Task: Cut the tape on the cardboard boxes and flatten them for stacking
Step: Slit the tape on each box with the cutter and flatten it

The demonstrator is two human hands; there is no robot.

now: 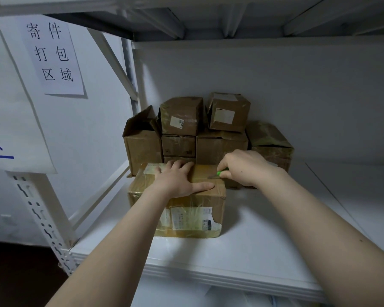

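- The front box point(142, 187), a closed brown cardboard carton, sits on the white shelf point(275, 240), towards its left side and set back from the front edge.
- Glossy tape point(203, 171) runs across the top of this box, and more clear tape wraps its front face.
- A torn white label point(191, 220) is stuck under the tape on the front face.
- The left hand point(177, 180) lies flat on the top of the box, palm down. Its fingers point(175, 165) are straight and slightly spread, reaching towards the far edge. The thumb points right along the near top edge.
- The right hand point(246, 167) is above the right end of the box. Its fingers are curled tightly around a green-handled knife point(220, 173).
- The knife blade points left and down, and its tip meets the taped top of the box just beside the left hand's fingertips.
- The stack of boxes point(182, 118) stands right behind the front box, against the back wall of the shelf, piled two or three high.
- The leftmost box of the stack point(142, 145) has its top flaps standing open, while the others look shut and taped.
- A white paper sign point(53, 56) with black handwritten characters hangs on the wall to the left.
- A perforated white shelf post point(42, 222) slants down at the lower left.
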